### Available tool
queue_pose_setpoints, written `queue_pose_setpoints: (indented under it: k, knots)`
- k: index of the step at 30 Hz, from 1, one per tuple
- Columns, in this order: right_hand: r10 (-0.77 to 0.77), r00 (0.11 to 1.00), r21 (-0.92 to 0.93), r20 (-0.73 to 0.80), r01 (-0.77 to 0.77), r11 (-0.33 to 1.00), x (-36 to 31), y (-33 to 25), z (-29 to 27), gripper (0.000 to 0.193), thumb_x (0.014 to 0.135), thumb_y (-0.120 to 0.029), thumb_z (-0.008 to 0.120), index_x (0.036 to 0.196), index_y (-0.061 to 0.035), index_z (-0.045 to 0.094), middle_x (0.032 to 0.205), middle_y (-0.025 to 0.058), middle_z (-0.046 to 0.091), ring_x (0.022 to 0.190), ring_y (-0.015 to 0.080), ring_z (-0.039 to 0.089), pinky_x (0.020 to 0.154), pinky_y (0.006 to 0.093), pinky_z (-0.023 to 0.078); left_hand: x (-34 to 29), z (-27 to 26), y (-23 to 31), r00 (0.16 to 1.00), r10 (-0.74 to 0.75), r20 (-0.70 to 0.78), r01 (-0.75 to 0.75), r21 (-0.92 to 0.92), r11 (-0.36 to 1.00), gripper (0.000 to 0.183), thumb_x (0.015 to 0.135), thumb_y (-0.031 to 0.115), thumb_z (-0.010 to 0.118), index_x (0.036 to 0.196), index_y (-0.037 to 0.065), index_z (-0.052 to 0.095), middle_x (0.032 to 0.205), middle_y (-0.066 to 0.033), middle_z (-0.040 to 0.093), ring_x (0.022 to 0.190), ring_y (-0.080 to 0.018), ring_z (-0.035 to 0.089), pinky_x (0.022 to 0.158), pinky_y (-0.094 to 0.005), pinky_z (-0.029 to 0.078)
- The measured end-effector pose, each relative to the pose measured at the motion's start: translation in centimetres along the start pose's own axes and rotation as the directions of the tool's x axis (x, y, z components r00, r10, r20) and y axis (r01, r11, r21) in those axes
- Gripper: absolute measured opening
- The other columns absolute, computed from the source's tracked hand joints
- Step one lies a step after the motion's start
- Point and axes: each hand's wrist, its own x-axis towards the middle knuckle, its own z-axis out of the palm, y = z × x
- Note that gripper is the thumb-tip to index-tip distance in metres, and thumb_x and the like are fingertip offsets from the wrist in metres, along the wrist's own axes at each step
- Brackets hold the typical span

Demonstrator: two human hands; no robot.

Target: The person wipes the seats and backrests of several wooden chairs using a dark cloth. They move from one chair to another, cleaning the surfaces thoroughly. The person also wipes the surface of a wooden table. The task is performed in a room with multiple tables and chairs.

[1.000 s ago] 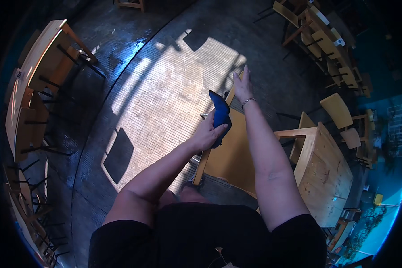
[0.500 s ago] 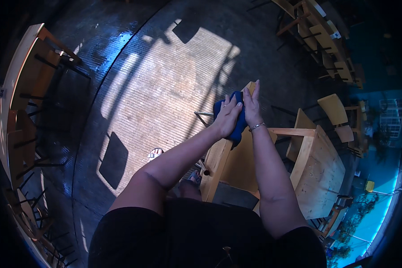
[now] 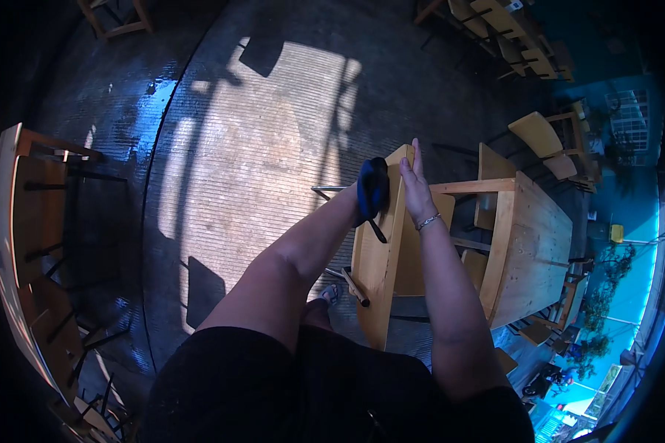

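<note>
A blue and black cloth (image 3: 373, 184) lies against the left face of a light wooden board (image 3: 377, 273), near its far end. My left hand (image 3: 357, 198) is at the cloth, its fingers hidden by the fabric. A dark strip of the cloth hangs down toward me. On the board's right side rests my right hand (image 3: 417, 188), its fingers stretched out along the far edge. A bracelet circles that wrist. The board belongs to a piece of furniture with a metal leg at its left.
A wooden table (image 3: 536, 251) with chairs stands close on my right. More chairs (image 3: 536, 135) line the far right. At the left are another table and chairs (image 3: 37, 214). The ridged floor (image 3: 251, 140) carries a sunlit patch, and my sandaled foot (image 3: 331, 294) is below the board.
The cloth has turned and now covers my left hand, which lay flat on it before. My right hand stays at the board's far end. The view has shifted.
</note>
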Motion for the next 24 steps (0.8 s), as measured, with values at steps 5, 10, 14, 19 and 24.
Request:
queue_pose_setpoints:
  k: [5, 10, 14, 19, 24]
  knots:
    - [-0.002, 0.997, -0.087, -0.073, -0.004, 0.996, -0.4, -1.4, 1.2, 0.066, 0.104, -0.045, 0.035, 0.157, -0.0213, 0.003, 0.158, 0.0174, 0.022, 0.144, 0.0306, 0.026, 0.117, 0.0356, 0.023, -1.5, -1.0, 4.3, 0.962, 0.26, -0.089, -0.215, 0.345, 0.914, 0.024, 0.098, 0.02, 0.05, 0.11, 0.001, 0.058, 0.102, -0.013, 0.064, 0.098, -0.0194, 0.063, 0.079, -0.0334, 0.052]
    - [0.001, 0.995, -0.133, -0.104, -0.015, 0.991, -0.5, -1.2, 1.6, 0.064, 0.104, -0.045, 0.033, 0.156, -0.0224, 0.005, 0.158, 0.0174, 0.024, 0.144, 0.0312, 0.028, 0.116, 0.0359, 0.025, -2.3, -1.0, 8.5, 0.898, 0.361, -0.249, -0.322, 0.184, 0.928, 0.03, 0.09, 0.02, 0.059, 0.112, 0.0, 0.059, 0.095, -0.0147, 0.066, 0.091, -0.0295, 0.066, 0.076, -0.0345, 0.054]
    - [0.019, 0.989, -0.183, -0.146, -0.046, 0.982, -0.9, -1.2, 0.9, 0.062, 0.104, -0.046, 0.031, 0.156, -0.0234, 0.006, 0.157, 0.0175, 0.025, 0.143, 0.0317, 0.03, 0.116, 0.0362, 0.026, -7.8, -1.8, 12.4, 0.851, 0.494, -0.179, -0.25, 0.689, 0.68, 0.033, 0.088, 0.023, 0.059, 0.114, 0.002, 0.06, 0.095, -0.0125, 0.062, 0.093, -0.024, 0.064, 0.078, -0.0331, 0.051]
    - [-0.004, 0.989, -0.209, -0.145, -0.027, 0.978, -0.6, -2.3, 1.5, 0.061, 0.104, -0.046, 0.03, 0.156, -0.0245, 0.008, 0.157, 0.0176, 0.027, 0.142, 0.0326, 0.031, 0.116, 0.0366, 0.028, -2.8, -0.4, 7.3, 0.882, 0.449, -0.14, -0.16, 0.809, 0.565, 0.032, 0.091, 0.023, 0.058, 0.115, 0.002, 0.058, 0.108, -0.0133, 0.059, 0.103, -0.0227, 0.06, 0.085, -0.0324, 0.048]
    - [0.046, 0.99, -0.114, -0.133, -0.061, 0.992, -0.4, -1.1, 0.8, 0.062, 0.104, -0.046, 0.031, 0.156, -0.0232, 0.008, 0.158, 0.0169, 0.025, 0.144, 0.0324, 0.028, 0.117, 0.0366, 0.026, -15.8, 4.2, 5.0, 0.762, 0.554, -0.336, -0.547, 0.124, 0.828, 0.031, 0.089, 0.023, 0.06, 0.11, 0.0, 0.058, 0.102, -0.0132, 0.061, 0.096, -0.0247, 0.061, 0.083, -0.0346, 0.048]
